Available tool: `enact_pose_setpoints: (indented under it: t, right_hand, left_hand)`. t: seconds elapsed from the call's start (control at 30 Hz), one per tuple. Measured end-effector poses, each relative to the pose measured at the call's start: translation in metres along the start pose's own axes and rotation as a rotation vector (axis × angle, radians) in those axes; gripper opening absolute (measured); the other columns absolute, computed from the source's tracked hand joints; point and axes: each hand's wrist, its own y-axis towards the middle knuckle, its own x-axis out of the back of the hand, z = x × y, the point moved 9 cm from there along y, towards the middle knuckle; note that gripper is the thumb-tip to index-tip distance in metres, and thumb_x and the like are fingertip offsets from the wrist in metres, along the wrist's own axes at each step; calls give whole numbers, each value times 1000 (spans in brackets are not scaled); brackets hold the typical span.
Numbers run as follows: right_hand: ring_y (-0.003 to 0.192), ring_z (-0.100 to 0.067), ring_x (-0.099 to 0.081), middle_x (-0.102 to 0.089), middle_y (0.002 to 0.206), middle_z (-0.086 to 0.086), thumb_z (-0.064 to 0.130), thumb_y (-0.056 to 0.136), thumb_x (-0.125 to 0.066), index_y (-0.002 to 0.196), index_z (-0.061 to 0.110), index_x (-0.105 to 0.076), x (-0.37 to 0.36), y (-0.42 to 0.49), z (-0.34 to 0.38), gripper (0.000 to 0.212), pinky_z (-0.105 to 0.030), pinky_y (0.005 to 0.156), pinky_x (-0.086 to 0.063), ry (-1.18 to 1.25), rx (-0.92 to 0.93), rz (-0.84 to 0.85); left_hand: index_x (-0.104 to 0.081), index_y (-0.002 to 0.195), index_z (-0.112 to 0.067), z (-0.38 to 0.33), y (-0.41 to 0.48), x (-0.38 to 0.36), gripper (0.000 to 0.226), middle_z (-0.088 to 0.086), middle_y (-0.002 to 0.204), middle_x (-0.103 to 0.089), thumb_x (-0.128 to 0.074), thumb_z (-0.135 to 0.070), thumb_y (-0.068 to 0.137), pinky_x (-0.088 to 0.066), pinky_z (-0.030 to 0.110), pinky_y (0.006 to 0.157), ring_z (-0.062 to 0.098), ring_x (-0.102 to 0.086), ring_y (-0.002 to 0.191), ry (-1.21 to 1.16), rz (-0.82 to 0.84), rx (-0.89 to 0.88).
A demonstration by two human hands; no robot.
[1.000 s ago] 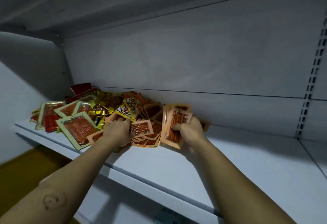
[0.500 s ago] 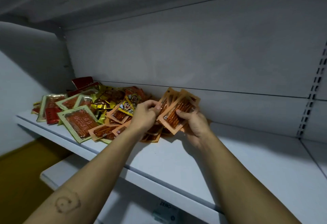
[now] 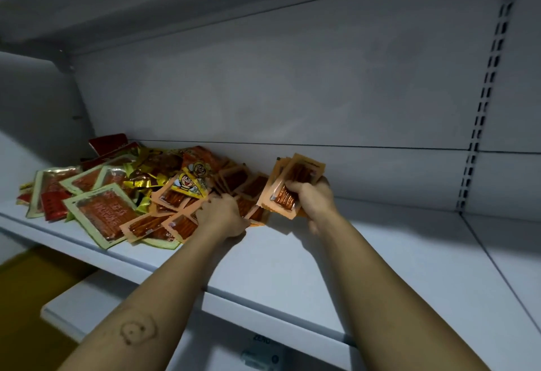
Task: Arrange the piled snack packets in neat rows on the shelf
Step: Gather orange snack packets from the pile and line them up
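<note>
A loose pile of snack packets (image 3: 123, 195) covers the left part of the white shelf (image 3: 366, 253): green-edged red ones, gold foil ones, yellow cartoon-face ones and several small orange ones. My right hand (image 3: 313, 199) grips a stack of orange packets (image 3: 292, 183), held upright just right of the pile. My left hand (image 3: 222, 214) is down on the orange packets at the pile's right edge, fingers curled among them; whether it holds one is hidden.
The shelf's grey back wall (image 3: 292, 92) rises close behind the pile. A slotted upright (image 3: 480, 124) runs down at the right. Another shelf (image 3: 87, 306) juts out below, with a price tag holder (image 3: 263, 353) on the front edge.
My left hand has dropped from the held stack back down into the pile. My right hand has shifted slightly right with the stack.
</note>
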Motion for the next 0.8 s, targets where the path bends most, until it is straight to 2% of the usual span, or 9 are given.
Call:
enact_pose_setpoints:
  t: [0.07,0.13,0.17,0.3,0.37,0.43,0.5,0.67,0.8]
  right_hand:
    - [85,-20,-72,-73,95,-5,3,89,-67,99,15,-62,-4,-1,-1,17,-35,75,-59,-19,2,19]
    - [87,-21,-72,-73,99,-7,3,88,-68,106,14,-61,-6,-2,0,22,-37,76,-60,-22,1,26]
    - [88,-22,-72,-73,101,-7,4,87,-69,111,12,-60,-5,-1,-1,27,-37,76,-60,-16,-1,23]
    - [85,-19,-71,-72,101,-6,4,88,-68,117,11,-58,-3,0,0,31,-29,63,-57,-4,-9,19]
    - [83,-16,-70,-72,99,-5,4,89,-67,117,10,-59,-4,0,-1,30,-25,60,-54,-22,-11,21]
    - [81,-16,-70,-72,97,-4,4,89,-67,116,9,-61,-5,-1,-2,28,-24,58,-53,-35,-17,24]
    - [81,-16,-70,-72,97,-5,4,89,-67,115,9,-61,-6,-2,-4,27,-23,56,-53,-48,-28,34]
    - [79,-16,-70,-72,95,-5,4,87,-69,114,9,-62,-7,0,-10,27,-26,62,-56,-97,-57,56]
    - [81,-18,-71,-73,97,-7,6,87,-69,113,9,-63,-7,3,-16,27,-30,68,-58,-135,-77,56]
  left_hand:
    - [-56,116,-13,-1,4,3,52,10,118,-60,-73,-48,81,-50,44,97,30,-56,109,-55,74,0]
    - [-59,111,-12,4,7,3,43,7,104,-63,-77,-38,82,-52,40,91,26,-59,99,-146,144,29]
    - [-59,114,-12,7,7,3,46,7,104,-62,-78,-38,81,-51,39,92,26,-59,101,-157,162,51]
    - [-48,135,-16,13,9,13,79,12,141,-47,-77,-56,74,-37,48,108,35,-39,134,66,87,83]
    - [-45,138,-11,12,10,7,82,12,136,-53,-81,-49,74,-46,46,104,33,-50,124,-11,154,78]
    - [-50,134,-8,8,8,4,73,11,124,-60,-82,-39,77,-52,41,98,29,-60,110,-80,220,61]
    - [-54,129,-8,6,6,6,63,10,119,-61,-81,-36,79,-53,39,97,27,-62,106,-95,240,63]
    - [-54,127,-6,10,3,5,64,10,113,-64,-86,-28,76,-53,37,94,27,-63,101,-240,256,122]
    - [-35,143,-8,12,0,7,92,13,135,-53,-85,-41,73,-50,42,101,31,-56,119,-132,181,109]
